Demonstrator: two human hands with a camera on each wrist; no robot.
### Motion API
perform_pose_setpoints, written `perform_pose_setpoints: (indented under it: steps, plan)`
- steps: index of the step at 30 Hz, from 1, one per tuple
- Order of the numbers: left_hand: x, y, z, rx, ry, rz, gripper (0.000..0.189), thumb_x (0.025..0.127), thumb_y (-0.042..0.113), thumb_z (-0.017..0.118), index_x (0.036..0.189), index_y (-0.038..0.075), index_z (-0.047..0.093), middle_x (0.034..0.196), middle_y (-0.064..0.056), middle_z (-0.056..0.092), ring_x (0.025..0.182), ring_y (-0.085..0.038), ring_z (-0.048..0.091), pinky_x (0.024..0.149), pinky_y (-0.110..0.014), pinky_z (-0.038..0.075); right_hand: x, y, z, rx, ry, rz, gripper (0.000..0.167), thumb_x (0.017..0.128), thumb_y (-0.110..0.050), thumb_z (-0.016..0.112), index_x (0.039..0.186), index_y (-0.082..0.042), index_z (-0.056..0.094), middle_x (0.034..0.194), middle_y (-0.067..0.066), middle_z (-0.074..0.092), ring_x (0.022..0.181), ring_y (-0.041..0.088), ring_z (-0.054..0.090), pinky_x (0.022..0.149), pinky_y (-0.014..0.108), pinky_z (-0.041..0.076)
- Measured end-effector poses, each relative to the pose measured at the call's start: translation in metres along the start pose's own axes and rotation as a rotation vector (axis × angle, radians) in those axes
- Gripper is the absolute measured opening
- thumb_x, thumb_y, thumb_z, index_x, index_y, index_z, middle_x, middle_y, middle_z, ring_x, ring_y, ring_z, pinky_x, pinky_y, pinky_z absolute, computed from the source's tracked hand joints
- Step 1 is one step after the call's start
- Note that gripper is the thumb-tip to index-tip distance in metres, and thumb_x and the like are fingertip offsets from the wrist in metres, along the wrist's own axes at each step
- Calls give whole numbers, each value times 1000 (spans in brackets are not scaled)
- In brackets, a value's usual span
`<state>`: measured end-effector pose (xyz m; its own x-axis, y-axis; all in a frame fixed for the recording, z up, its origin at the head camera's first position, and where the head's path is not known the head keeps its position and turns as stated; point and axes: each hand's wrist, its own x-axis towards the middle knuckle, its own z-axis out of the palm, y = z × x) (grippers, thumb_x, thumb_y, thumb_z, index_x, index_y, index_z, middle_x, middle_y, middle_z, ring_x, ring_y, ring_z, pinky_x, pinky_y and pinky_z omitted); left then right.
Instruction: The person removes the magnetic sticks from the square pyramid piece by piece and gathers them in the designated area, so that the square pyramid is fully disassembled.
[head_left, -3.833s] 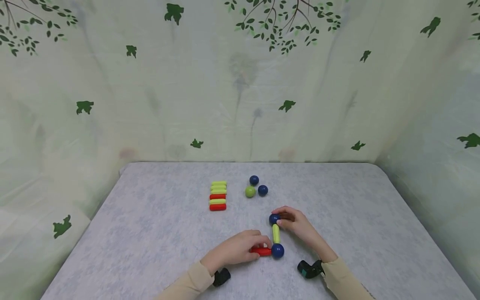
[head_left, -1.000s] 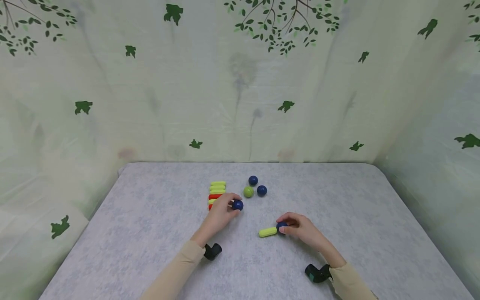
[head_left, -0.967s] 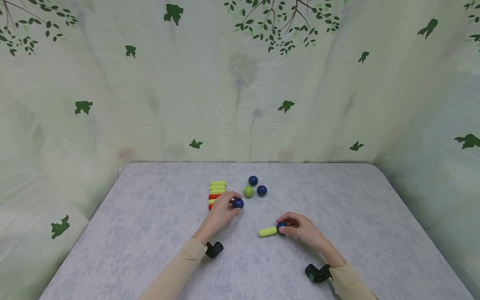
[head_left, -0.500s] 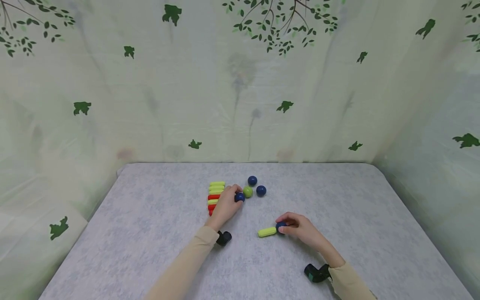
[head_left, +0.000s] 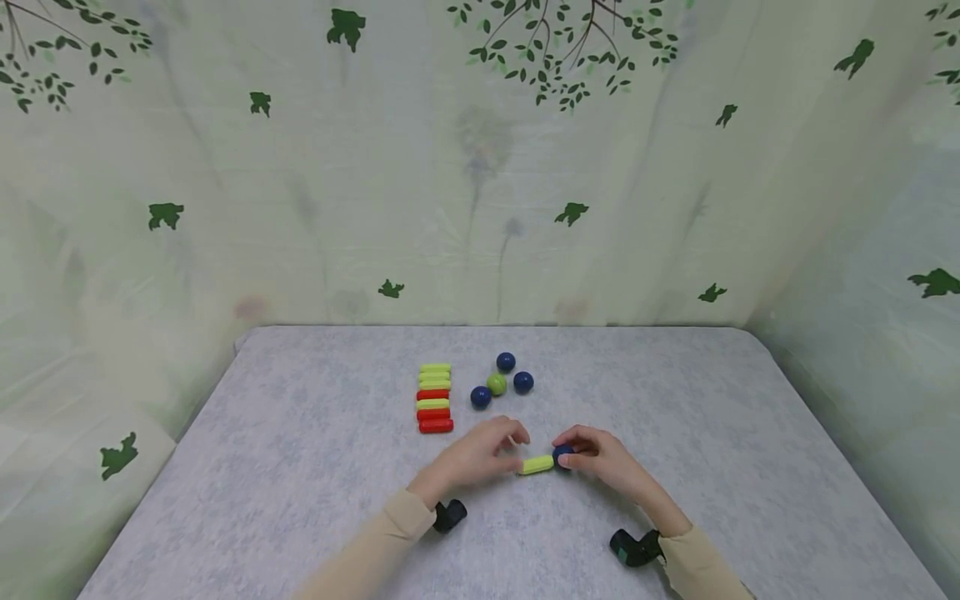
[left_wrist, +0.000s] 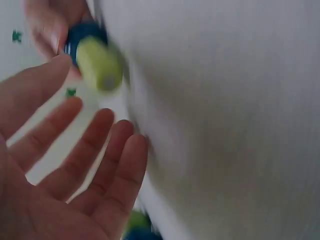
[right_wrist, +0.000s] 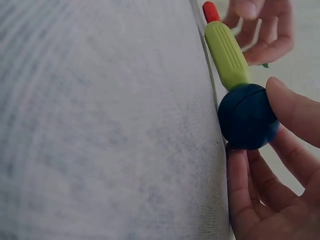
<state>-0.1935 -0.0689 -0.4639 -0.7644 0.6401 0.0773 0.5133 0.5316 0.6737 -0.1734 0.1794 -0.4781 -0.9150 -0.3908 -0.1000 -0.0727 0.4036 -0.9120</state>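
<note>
My right hand (head_left: 603,462) pinches a dark blue ball (right_wrist: 248,117) between thumb and fingers, low over the table. From that ball a yellow-green ridged rod (right_wrist: 226,55) sticks out toward the left, its free end showing a small pale round face in the left wrist view. My left hand (head_left: 476,457) is at that free end with fingers spread and nothing in its grasp; its palm (left_wrist: 55,210) faces the rod in the left wrist view. The thumb and fingertips overlap the rod's tip in the head view.
Left of centre lies a column of yellow-green and red rods, a red rod (head_left: 436,426) nearest me. To its right a loose blue ball (head_left: 481,397) sits by a green ball (head_left: 497,383), with two more blue balls behind. Grey cloth covers the table (head_left: 315,467).
My left hand has set the blue ball down beside the green one, let go, and come back toward the rod. Earlier, the red rod was taken off and laid in the column. The right hand stays put.
</note>
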Motion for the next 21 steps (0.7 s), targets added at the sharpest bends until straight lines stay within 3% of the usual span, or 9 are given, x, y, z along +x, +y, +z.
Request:
perform_pose_setpoints:
  steps: [2,3,9,15,21]
  plan:
    - [-1,7,9,-10,-56,2,21,87,11,70,106,10,62,97,3,61,88,-10,56,78,-22,48,0,2,0,5,4,-1,29,92,-21,66,114,-2,64,98,6,62,84,20,58,72,33,47]
    - [-1,10,13,-7,-54,-6,19,87,11,71,104,11,62,93,4,60,84,-8,56,75,-21,47,-1,2,0,10,3,-5,30,91,-22,66,113,-2,64,98,6,63,83,20,58,72,32,47]
    - [0,20,22,145,63,-57,11,84,8,72,93,9,65,79,4,55,70,-7,51,63,-18,45,-1,0,4,-5,26,-19,29,90,-24,68,110,-3,66,97,5,63,83,20,59,72,33,49]
    - [-8,16,6,138,124,-79,11,86,12,72,95,11,69,85,5,58,75,-7,53,70,-21,48,2,-5,6,-10,73,-42,26,90,-22,69,110,-5,66,103,6,64,90,22,60,76,35,50]
    - [-31,-3,-18,117,206,-66,12,84,10,73,94,13,67,90,5,62,84,-12,57,74,-27,50,13,-11,10,-33,162,-25,25,89,-19,69,112,-9,66,113,5,62,104,26,59,85,40,50]
